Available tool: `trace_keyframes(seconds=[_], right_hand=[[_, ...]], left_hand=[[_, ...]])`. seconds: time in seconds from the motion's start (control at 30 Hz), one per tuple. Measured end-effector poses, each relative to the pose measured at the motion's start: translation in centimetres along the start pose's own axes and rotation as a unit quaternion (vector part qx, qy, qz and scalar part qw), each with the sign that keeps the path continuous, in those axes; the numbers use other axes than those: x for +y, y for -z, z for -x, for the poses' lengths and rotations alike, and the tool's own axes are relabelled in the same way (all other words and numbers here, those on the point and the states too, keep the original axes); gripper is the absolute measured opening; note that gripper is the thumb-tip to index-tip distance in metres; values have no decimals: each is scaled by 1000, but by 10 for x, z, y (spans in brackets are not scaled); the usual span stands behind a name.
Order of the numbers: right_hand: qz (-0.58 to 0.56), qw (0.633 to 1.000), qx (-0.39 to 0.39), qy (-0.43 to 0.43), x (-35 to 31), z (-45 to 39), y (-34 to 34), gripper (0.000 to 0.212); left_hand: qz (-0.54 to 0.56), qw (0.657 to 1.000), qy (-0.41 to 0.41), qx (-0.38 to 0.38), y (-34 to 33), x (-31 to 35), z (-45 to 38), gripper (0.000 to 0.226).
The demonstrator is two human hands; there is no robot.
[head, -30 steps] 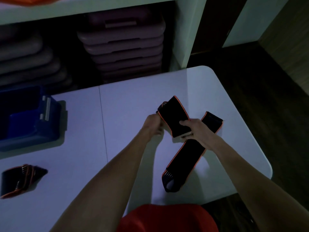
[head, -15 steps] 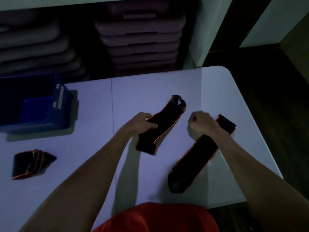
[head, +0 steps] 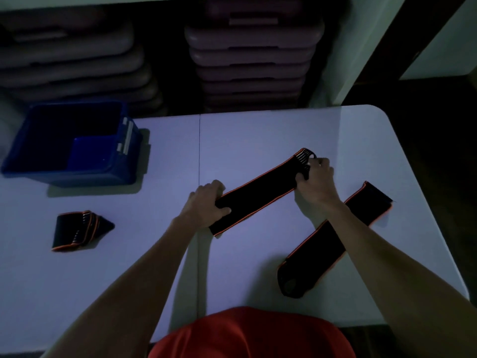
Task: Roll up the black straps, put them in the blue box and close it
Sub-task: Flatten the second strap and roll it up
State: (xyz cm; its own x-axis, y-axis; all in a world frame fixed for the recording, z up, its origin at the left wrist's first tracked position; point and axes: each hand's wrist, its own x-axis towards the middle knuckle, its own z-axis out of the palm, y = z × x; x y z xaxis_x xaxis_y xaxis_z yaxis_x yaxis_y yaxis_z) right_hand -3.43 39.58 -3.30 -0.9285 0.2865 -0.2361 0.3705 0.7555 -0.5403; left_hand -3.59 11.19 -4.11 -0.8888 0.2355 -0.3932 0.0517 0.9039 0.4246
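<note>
While the left hand (head: 206,202) holds the near end of a long black strap (head: 258,192) with orange edges, the right hand (head: 313,179) pinches the far end, where the strap has a looped part with thin pale lines. The left fingers curl over the top of the strap and the thumb sits across it. The right fingers are bent around the looped end. The strap is pulled out straight between the two hands, low over the white table (head: 258,133). It slants from near left to far right.

A second black strap (head: 325,241) lies flat on the table, just right of the first one and partly under the right arm. It slants the same way and no hand touches it.

A rolled-up strap (head: 77,229) sits on the left part of the table, well apart from the hands.

The blue box (head: 124,174) stands at the far left of the table. It is open and it looks dark inside.

Behind the table, flat purple steps (head: 253,58) are stacked on a shelf. A red shirt (head: 247,334) shows at the bottom.
</note>
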Motion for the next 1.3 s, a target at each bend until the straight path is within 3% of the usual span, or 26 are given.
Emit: trace_keyframes(seconds=[0.23, 0.4, 0.47, 0.53, 0.6, 0.7, 0.8, 0.93, 1.03, 1.2, 1.3], right_hand=[[23, 998, -50, -31, 22, 17, -2, 45], [8, 993, 21, 115, 36, 65, -9, 40], [9, 984, -20, 178, 40, 88, -12, 31], [47, 971, -109, 206, 41, 113, -14, 23], [105, 958, -164, 211, 40, 141, -16, 35], [184, 941, -179, 219, 46, 179, -28, 61], [199, 941, -158, 225, 56, 198, -40, 54], [30, 981, -88, 169, 46, 198, -35, 6], [-140, 981, -48, 128, 23, 188, -14, 14], [-367, 924, -14, 107, -31, 165, 40, 24], [-500, 861, -27, 92, -57, 148, 63, 23]], left_hand=[[-86, 988, 19, 124, -1, -19, 16, 38], [-82, 979, -11, 185, -14, -6, 36, 43], [-91, 973, -48, 204, -25, 3, 44, 41], [-120, 963, -66, 234, -37, 13, 50, 38], [-121, 955, -73, 260, -48, 24, 55, 34], [-106, 955, -101, 258, -62, 36, 63, 30], [-47, 968, -130, 210, -72, 43, 72, 25], [-10, 973, -163, 162, -76, 46, 83, 26], [33, 980, -178, 83, -70, 53, 87, 47], [167, 974, -147, -47, -48, 80, 92, 100], [235, 964, -115, -58, -35, 92, 93, 99]])
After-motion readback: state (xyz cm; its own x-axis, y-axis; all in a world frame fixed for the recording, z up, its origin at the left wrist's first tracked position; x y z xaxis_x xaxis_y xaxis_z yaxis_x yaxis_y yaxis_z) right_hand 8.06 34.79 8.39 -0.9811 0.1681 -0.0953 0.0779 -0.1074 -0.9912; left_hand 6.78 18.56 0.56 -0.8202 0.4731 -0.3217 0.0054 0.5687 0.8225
